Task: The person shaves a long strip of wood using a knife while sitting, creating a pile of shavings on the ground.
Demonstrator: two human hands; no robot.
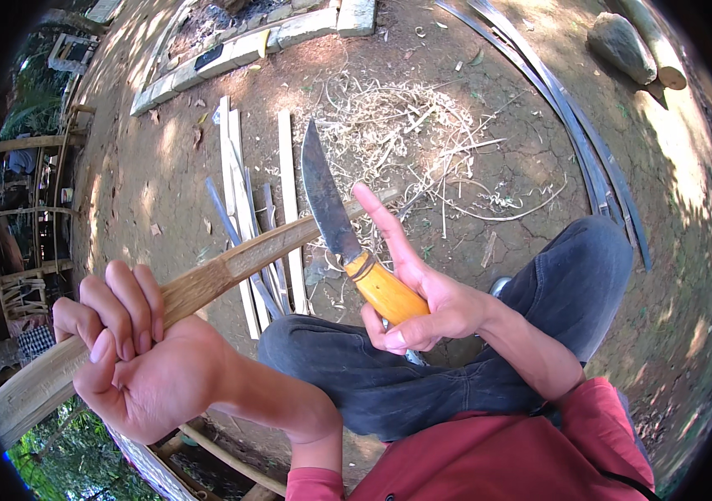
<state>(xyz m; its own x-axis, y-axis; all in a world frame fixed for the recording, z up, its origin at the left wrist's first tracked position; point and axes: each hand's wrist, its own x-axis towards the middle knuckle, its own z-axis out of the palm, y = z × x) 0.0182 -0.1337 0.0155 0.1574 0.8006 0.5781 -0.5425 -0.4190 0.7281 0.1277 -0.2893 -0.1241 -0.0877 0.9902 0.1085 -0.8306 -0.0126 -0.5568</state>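
My left hand [156,359] is wrapped round a long split bamboo strip [239,259], which slants from the lower left up toward the middle. In my right hand [435,305] is a knife [331,204] with a dark curved blade and a yellow-orange wooden handle, bound with a dark band near the blade. The blade points up and crosses in front of the strip near its far end. My right index finger stretches out beside the blade, while the thumb and other fingers grip the handle. Whether the blade touches the strip I cannot tell.
Curly shavings [398,125] are heaped on the bare earth ahead. Several pale strips [243,217] lie left of them. Long dark strips [565,108] curve along the right, near a stone [621,48] and a log [656,42]. A brick border [247,48] holds a phone [208,57].
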